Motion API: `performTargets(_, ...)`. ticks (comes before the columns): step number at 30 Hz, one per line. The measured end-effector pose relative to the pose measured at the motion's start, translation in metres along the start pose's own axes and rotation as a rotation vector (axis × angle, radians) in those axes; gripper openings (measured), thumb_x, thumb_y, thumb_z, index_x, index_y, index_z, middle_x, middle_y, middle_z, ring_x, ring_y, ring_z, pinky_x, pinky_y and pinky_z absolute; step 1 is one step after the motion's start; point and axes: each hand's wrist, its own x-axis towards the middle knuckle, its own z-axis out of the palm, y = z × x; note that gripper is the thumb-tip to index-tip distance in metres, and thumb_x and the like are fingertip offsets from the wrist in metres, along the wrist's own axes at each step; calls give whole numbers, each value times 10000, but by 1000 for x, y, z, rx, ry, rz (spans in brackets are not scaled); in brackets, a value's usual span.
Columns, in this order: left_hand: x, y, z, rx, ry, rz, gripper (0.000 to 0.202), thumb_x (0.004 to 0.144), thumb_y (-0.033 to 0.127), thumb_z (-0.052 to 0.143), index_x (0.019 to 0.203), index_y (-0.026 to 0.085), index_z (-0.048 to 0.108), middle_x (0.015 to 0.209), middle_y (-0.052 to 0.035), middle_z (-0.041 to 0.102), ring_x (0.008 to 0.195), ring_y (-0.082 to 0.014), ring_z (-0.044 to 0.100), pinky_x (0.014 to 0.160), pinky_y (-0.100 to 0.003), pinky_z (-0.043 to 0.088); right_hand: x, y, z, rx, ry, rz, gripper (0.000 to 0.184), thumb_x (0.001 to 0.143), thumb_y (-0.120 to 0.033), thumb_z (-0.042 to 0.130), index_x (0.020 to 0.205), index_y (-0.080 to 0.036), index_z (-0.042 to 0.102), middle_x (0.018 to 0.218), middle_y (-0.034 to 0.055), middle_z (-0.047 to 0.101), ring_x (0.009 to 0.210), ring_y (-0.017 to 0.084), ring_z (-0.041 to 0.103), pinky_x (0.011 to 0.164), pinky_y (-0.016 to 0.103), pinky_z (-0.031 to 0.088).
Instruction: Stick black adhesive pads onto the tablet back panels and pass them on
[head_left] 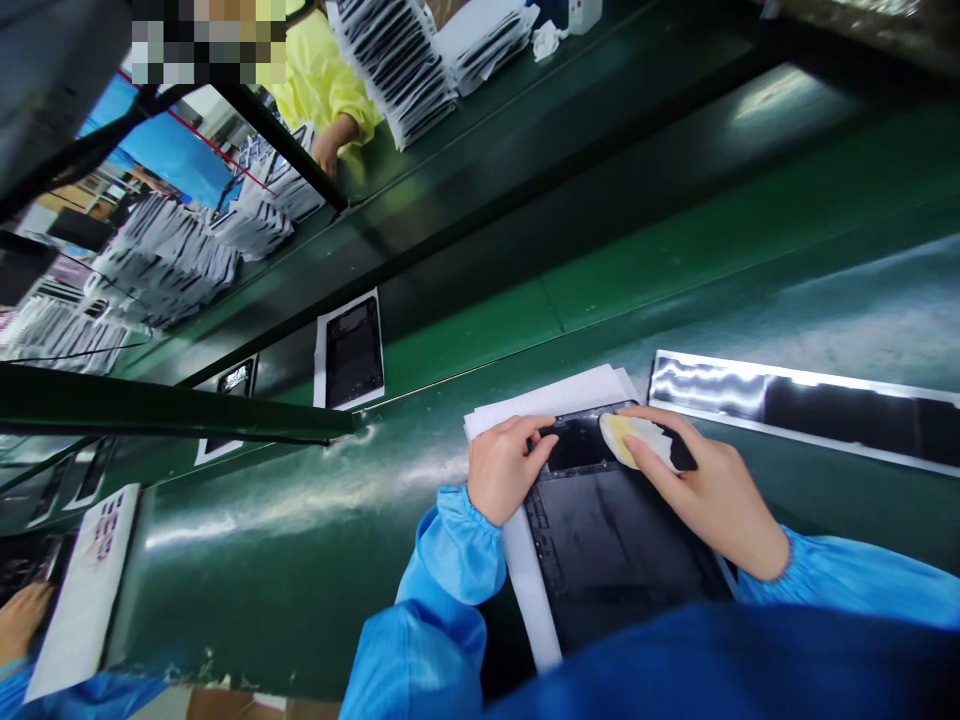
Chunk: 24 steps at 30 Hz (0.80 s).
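Note:
A black tablet-like panel [622, 540] lies on white sheets [536, 610] on the green bench, its lower end hidden by my blue clothing. At its upper left corner, my left hand [502, 465] pinches the edge between thumb and curled fingers. My right hand [705, 490] grips a pale, yellowish wiping cloth [637, 440] between thumb and fingers. The cloth rests against the panel's top part, near a smooth dark strip. A small black piece shows beside the cloth, under my fingers; I cannot make out what it is.
A long black strip with a white border [817, 415] lies on the right. Another panel [352, 350] sits on the green conveyor [480, 330]. A green metal bar [172, 405] juts in from the left. Stacks of wrapped panels [394, 70] and co-workers' hands [330, 145] are beyond.

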Motion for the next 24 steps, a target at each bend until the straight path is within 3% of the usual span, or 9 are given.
performTargets(10, -3, 8, 1, 298, 12, 106, 247, 901, 323, 609, 1140, 269, 639, 842, -7, 686, 814, -172, 603, 642, -238, 417, 1, 1, 0, 18, -3, 0, 291, 647, -371, 415, 915, -295, 500, 878, 9, 646, 245, 67, 424, 423, 279, 417)
performTargets(14, -4, 5, -3, 449, 50, 131, 255, 878, 398, 632, 1076, 239, 654, 831, -34, 670, 810, -192, 593, 617, -253, 421, 1, 0, 0, 17, -1, 0, 273, 649, -355, 425, 906, -296, 496, 866, -2, 647, 224, 58, 394, 416, 277, 417)
performTargets(17, -9, -4, -4, 515, 53, 346, 179, 933, 291, 558, 1070, 253, 666, 1020, -34, 693, 893, -185, 599, 681, -262, 451, 1, 0, -1, 26, -5, -3, 268, 647, -347, 430, 903, -297, 495, 854, -7, 648, 223, 56, 387, 410, 273, 416)
performTargets(19, -15, -11, -4, 544, 46, 483, 249, 946, 203, 516, 1155, 251, 644, 1168, -31, 677, 962, -186, 599, 730, -274, 467, 2, 0, -1, 33, -6, -10, 268, 648, -353, 426, 899, -294, 496, 807, -13, 653, 229, 63, 394, 410, 273, 415)
performTargets(24, -26, -21, 1, 585, 67, 514, 326, 945, 163, 484, 1230, 233, 625, 1232, -45, 667, 1004, -198, 605, 772, -302, 504, 2, -3, -1, 30, -2, -15, 265, 646, -357, 426, 888, -284, 507, 692, -33, 655, 222, 69, 390, 402, 269, 405)
